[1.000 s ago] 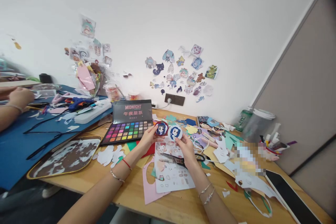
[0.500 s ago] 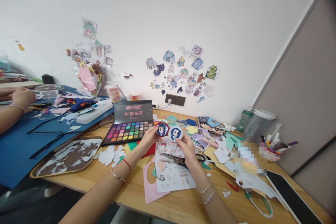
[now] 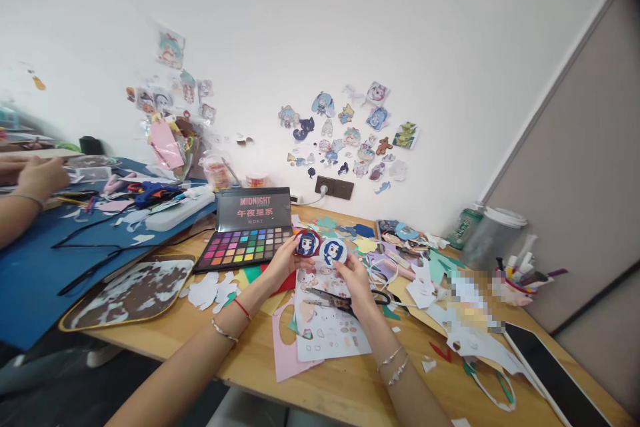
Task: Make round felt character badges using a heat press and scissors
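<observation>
Between the fingers of my left hand [image 3: 283,267] is a round paper cutout with a red rim [image 3: 307,244], showing a blue-haired cartoon figure. My right hand [image 3: 356,281] pinches a round paper cutout with a pale rim [image 3: 333,252] and a similar blue-haired figure. The two discs are held side by side, faces toward me. Beneath my right hand, black-handled scissors [image 3: 330,297] lie on a printed sticker sheet [image 3: 333,340]. Under the sheet's left edge sits a pink paper piece [image 3: 286,360] with a hole cut in it.
An open eyeshadow palette [image 3: 255,247] stands behind my left hand, with a stained tray [image 3: 135,290] to its left. Paper scraps [image 3: 425,283], a pen holder [image 3: 517,290] and a tablet [image 3: 555,373] lie rightward. Another person's hand [image 3: 43,177] is at the blue table [image 3: 30,287].
Both discs stay in my hands and have risen very slightly, the pale-rimmed one shifting a little left. The other person's hand has barely moved.
</observation>
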A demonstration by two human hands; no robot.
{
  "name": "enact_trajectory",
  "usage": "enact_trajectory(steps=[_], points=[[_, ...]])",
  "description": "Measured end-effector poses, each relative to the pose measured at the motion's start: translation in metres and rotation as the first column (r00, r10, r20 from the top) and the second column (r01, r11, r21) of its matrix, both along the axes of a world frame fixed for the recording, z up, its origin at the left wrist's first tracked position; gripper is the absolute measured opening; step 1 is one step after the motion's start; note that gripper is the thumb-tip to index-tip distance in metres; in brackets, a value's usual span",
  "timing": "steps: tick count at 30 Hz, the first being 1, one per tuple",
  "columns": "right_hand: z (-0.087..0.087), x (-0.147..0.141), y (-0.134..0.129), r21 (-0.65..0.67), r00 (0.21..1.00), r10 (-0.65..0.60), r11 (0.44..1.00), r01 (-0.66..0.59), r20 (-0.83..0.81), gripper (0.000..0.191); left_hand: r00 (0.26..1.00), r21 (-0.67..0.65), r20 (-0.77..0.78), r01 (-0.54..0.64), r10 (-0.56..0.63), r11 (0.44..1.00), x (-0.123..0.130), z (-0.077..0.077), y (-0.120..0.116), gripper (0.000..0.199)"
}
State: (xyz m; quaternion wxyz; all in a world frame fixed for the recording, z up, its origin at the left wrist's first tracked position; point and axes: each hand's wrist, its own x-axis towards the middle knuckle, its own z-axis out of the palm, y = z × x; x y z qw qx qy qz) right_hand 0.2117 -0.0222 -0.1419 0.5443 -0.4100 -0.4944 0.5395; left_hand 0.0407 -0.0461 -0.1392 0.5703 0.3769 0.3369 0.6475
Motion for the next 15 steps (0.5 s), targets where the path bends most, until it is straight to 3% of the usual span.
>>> enact_trajectory(steps=[5,15], points=[[0.0011,0.0005,-0.0001,-0.031,0.999,0.024,0.999,-0.025,-0.034,0.032,1.0,0.074,-0.016,-0.007,0.008,0.997,0.0022,-0.0059,-0.001,0.051],[-0.0007,0.001,-0.0028,-0.096,0.988,0.102,0.989,-0.113,-0.114,0.033,0.999,0.121,-0.034,-0.006,0.01,0.993,0.0089,-0.0096,0.0001,0.068]])
